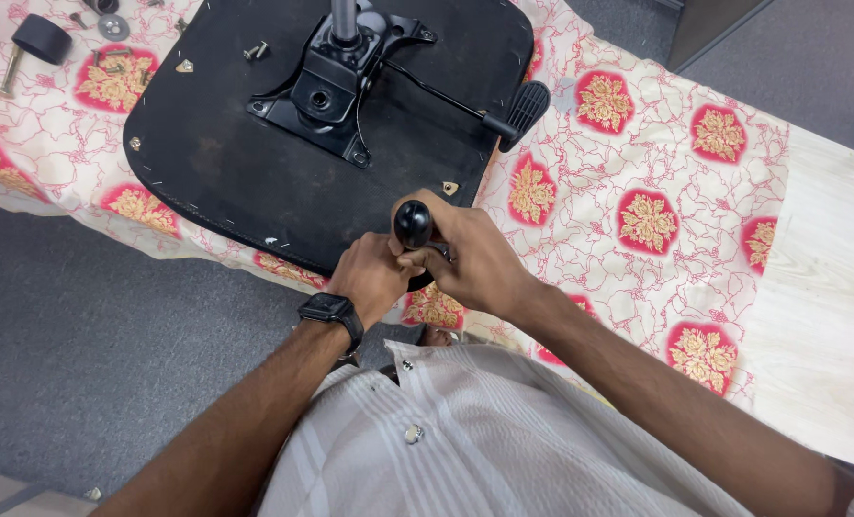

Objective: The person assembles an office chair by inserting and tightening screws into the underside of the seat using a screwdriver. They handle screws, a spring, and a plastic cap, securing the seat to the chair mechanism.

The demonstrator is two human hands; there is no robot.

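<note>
Floral red-and-cream cloth covers my light wood table. Loose screws lie on the seat underside; washer and black castor far left. Grey carpet below.

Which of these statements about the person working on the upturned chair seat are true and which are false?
1. Both hands grip a black round-ended handle at the near edge of the seat. True; the left hand and right hand close around it.
2. The chair seat lies upside down with its metal mechanism facing up. True.
3. The watch is on the right wrist. False; it is on the left wrist.
4. The cloth under the seat is plain blue. False; it is cream with red and gold flowers.
5. Loose screws lie on the seat. True.
</note>
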